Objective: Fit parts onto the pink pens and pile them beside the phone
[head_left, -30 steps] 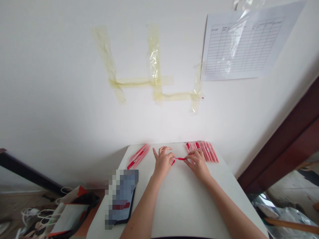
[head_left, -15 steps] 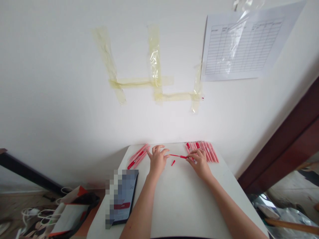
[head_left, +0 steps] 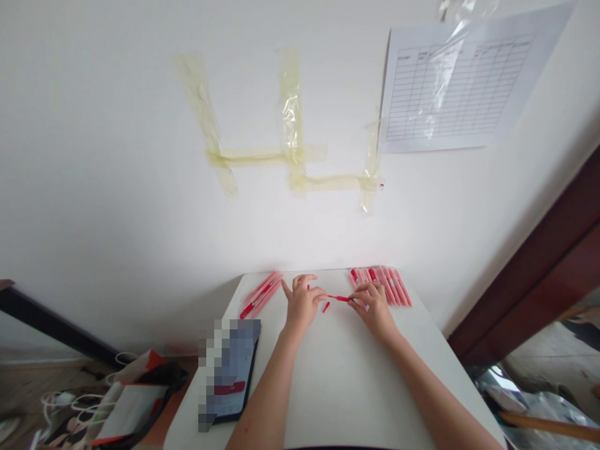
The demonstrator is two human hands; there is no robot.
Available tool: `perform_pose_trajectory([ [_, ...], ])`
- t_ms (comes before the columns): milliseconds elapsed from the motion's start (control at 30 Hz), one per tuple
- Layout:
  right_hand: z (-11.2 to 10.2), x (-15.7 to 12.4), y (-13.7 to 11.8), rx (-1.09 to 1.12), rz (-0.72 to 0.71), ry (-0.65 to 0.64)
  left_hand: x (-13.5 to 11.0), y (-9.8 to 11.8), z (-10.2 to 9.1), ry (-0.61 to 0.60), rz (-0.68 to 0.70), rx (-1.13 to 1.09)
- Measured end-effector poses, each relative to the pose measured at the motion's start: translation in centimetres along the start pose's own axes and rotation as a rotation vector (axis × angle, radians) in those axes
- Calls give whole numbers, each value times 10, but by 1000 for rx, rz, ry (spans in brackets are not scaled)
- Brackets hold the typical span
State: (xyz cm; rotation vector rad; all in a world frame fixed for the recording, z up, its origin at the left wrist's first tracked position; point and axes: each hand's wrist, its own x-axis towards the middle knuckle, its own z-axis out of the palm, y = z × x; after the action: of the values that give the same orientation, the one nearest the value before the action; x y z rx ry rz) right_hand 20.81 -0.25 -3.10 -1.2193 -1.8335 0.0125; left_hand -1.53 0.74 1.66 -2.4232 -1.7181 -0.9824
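Note:
Over the far part of the white table [head_left: 347, 375], my left hand [head_left: 302, 305] is closed on the thin end of a red pen refill [head_left: 332, 297], its fingertips hiding the tip. My right hand [head_left: 374, 306] pinches the other end of the same line, at a red pen grip [head_left: 343, 299] from which the refill sticks out. A small red pen cap [head_left: 326, 307] lies on the table just below, between the two hands. Something small and red shows behind the left fingers, too little to name.
Several wrapped red pens [head_left: 260, 295] lie at the far left, and a row of more wrapped pens [head_left: 384, 286] at the far right. A phone [head_left: 234, 375] rests at the left edge. The wall [head_left: 300, 237] rises behind the table. Bags [head_left: 129, 406] stand on the floor.
My left hand has moved slightly right towards the red grip, and less of the refill shows between the hands. The right hand has shifted very little; the cap lies where it was.

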Motion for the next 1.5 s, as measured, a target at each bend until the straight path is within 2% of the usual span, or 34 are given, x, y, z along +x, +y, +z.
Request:
perform_pose_trajectory([
  [767,-3,1,-1,-2,-9,11,-2,3,8,-25,11,-33],
  [933,-4,2,-3,-21,12,27,0,1,6,-27,-42,-15],
  [1267,-4,1,1,-28,69,36,-1,-3,11,-17,-50,7],
  [1500,-5,3,6,-25,56,1,-2,-1,13,-46,-38,2],
])
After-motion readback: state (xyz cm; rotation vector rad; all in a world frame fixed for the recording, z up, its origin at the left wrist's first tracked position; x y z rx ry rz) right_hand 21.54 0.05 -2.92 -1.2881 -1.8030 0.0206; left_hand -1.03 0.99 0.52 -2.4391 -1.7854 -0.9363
